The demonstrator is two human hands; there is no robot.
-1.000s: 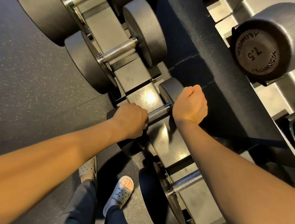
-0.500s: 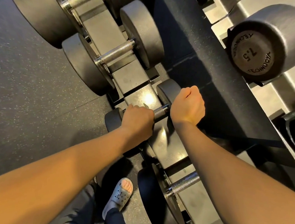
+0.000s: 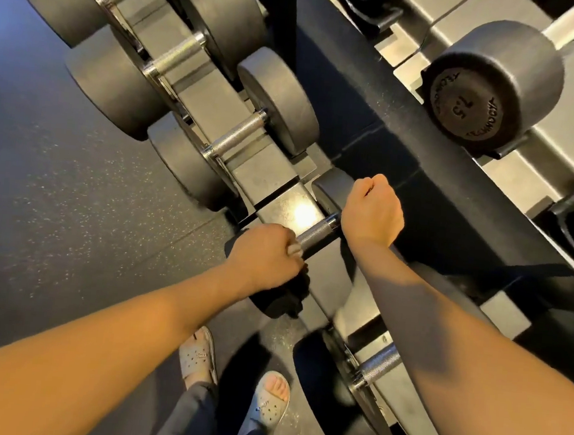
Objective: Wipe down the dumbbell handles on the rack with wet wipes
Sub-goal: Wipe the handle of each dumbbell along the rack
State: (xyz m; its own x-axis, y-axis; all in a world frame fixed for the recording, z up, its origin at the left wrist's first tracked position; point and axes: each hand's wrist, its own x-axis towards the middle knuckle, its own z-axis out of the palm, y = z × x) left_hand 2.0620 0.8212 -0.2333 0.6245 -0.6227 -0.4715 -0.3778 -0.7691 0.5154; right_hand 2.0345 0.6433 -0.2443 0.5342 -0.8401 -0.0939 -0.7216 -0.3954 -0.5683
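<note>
A small dumbbell lies in its cradle on the lower rack, its knurled steel handle [image 3: 317,231] showing between my hands. My left hand [image 3: 265,255] grips the near end of that handle, and a bit of white wet wipe [image 3: 295,249] peeks out by the thumb. My right hand [image 3: 371,213] is curled in a fist over the dumbbell's far head [image 3: 328,193]; its fingertips are hidden. The near head is mostly covered by my left hand.
Larger dumbbells [image 3: 281,100] fill the lower rack [image 3: 264,177] further along, and another handle [image 3: 378,365] lies nearer me. A 7.5 dumbbell [image 3: 488,89] sits on the upper shelf at right. Dark speckled rubber floor [image 3: 57,199] spreads left; my sandalled feet [image 3: 264,404] stand below.
My left hand slid along the handle toward the far head, then back toward the near end. My right fist stayed on the far head. The view shifted slightly.
</note>
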